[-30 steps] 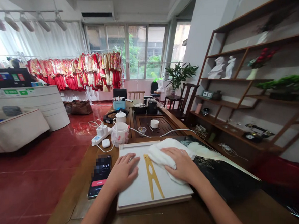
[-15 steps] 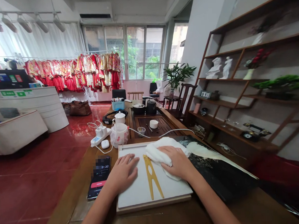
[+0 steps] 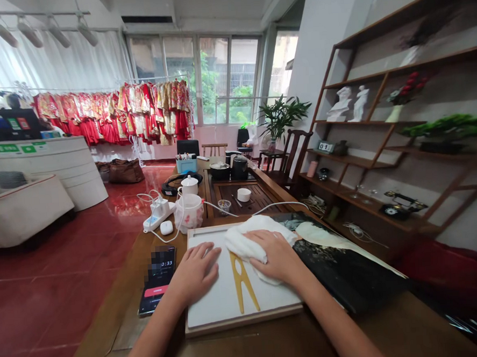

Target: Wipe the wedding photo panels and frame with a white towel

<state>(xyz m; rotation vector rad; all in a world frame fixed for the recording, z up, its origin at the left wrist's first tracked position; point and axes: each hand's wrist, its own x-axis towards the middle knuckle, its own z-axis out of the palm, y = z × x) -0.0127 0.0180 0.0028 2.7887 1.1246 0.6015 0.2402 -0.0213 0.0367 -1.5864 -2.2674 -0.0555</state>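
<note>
A white board with a pale wooden edge (image 3: pixel 214 309) lies flat on the table. On it is a flat yellow shape like a clothes peg (image 3: pixel 239 287), its two legs pointing towards me; I cannot tell if it is painted or a separate piece. My left hand (image 3: pixel 198 272) rests flat on the board's left side, fingers spread. Under my right hand (image 3: pixel 276 254) is a bunched white cloth (image 3: pixel 246 245), gripped and pressed on the board's upper right. The cloth covers the top end of the yellow shape.
Left of the board lies a lit phone (image 3: pixel 159 280). Beyond it are a power strip (image 3: pixel 158 214) with cables, a wrapped cup (image 3: pixel 189 213) and a lidded mug (image 3: pixel 189 185). A dark picture (image 3: pixel 349 268) lies to the right. A tea tray (image 3: pixel 260 201) stands farther back.
My right hand and the cloth have shifted slightly left, over the top of the yellow shape. My left hand stays on the board. The view has turned a little.
</note>
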